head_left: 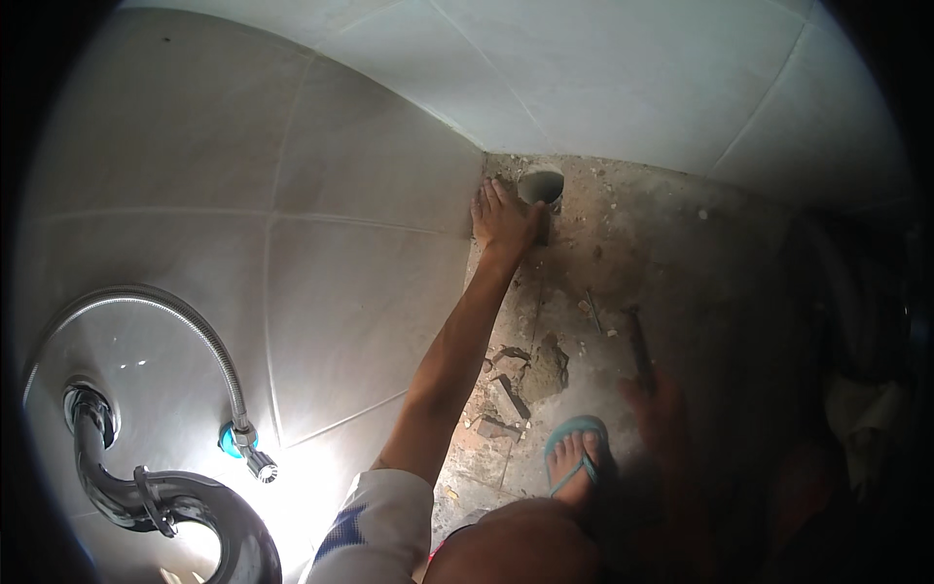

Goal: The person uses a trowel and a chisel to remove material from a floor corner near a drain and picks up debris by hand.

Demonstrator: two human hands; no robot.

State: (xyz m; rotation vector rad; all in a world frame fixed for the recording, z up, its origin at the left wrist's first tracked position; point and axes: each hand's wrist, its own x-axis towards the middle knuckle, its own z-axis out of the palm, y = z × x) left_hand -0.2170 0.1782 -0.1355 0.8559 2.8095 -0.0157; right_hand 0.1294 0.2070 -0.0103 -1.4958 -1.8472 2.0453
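My left hand (504, 222) lies flat on the rough floor in the far corner, fingers stretched out toward the wall. Its thumb side is beside a round pipe opening (541, 186) sunk in the floor. Lower right, in shadow, my right hand (654, 394) is closed around a dark, bar-shaped tool (638, 346) that points away from me. The tool's exact kind is too dim to tell. Between the two hands a thin, straight rod (593, 311) rests on the floor, touched by neither.
Broken tile and mortar pieces (508, 397) lie near my sandalled foot (576, 457). On the left tiled wall (365, 282) are a chrome drain trap (185, 496), a braided hose (199, 326) and a small valve (251, 450). A pale wall (623, 83) rises at the back.
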